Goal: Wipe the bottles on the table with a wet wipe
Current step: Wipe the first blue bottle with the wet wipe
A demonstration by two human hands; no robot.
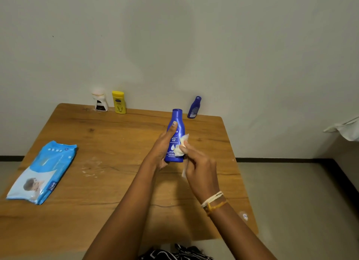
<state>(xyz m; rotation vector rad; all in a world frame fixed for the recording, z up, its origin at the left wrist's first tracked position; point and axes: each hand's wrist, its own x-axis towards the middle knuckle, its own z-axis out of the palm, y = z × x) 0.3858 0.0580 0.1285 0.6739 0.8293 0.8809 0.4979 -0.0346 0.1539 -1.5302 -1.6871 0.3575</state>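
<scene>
Left hand [164,146] gripping blue lotion bottle [175,135] upright above table [116,143] centre, right hand [198,168] pinching white wet wipe [181,146] against its label, three bottles along far edge, wipes pack [41,172] near left edge, possibly closed.

white cloth [347,130] cut off at right edge, back bottles' labels unreadable
</scene>
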